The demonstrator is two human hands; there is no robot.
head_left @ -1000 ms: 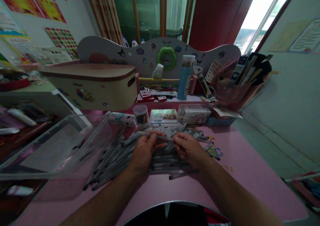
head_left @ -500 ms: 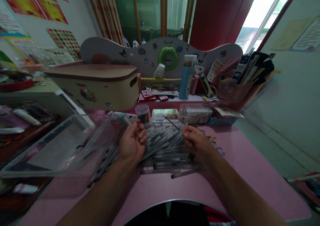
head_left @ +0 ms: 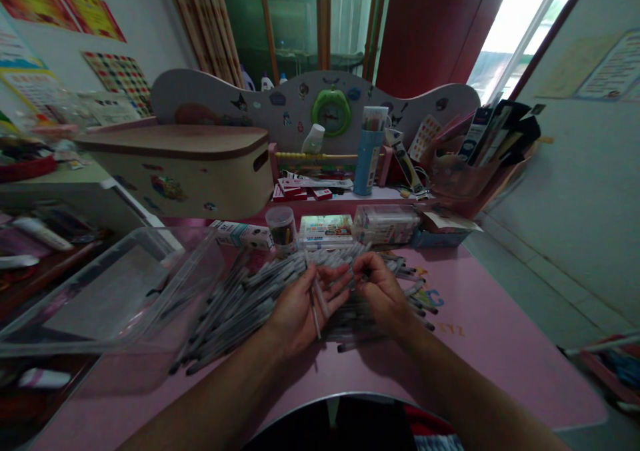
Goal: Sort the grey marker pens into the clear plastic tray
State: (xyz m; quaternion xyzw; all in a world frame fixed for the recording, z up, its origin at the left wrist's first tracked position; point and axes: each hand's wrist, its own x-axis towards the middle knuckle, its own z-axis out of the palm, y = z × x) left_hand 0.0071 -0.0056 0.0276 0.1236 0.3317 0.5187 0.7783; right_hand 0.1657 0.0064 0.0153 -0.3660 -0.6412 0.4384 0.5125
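My left hand point(head_left: 299, 312) is turned palm up over the pile, its thumb pressing a slim, clear pen point(head_left: 321, 299) across the palm while the other fingers extend to the right. Beside that pen, a second thin strip runs down from the thumb; whether it is a separate part I cannot tell. Close to the left fingertips, my right hand point(head_left: 384, 296) is curled with thumb and forefinger pinched. Something small and dark shows at that pinch, too blurred to name. Under and around both hands lies a heap of clear, dark-tipped pens point(head_left: 245, 311) on the pink desk point(head_left: 480, 371).
A clear plastic bin point(head_left: 125, 344) stands at the left. Behind the pens are a round tub point(head_left: 281, 228), a flat white case point(head_left: 327, 231) and a clear box point(head_left: 387, 224). A lidded cream box point(head_left: 200, 188) and a blue cylinder point(head_left: 367, 164) stand farther back.
Both hands have come closer together and lower. The left hand moved right and opened its palm with the pen across it. The dark thin stick no longer sticks out from the right hand.
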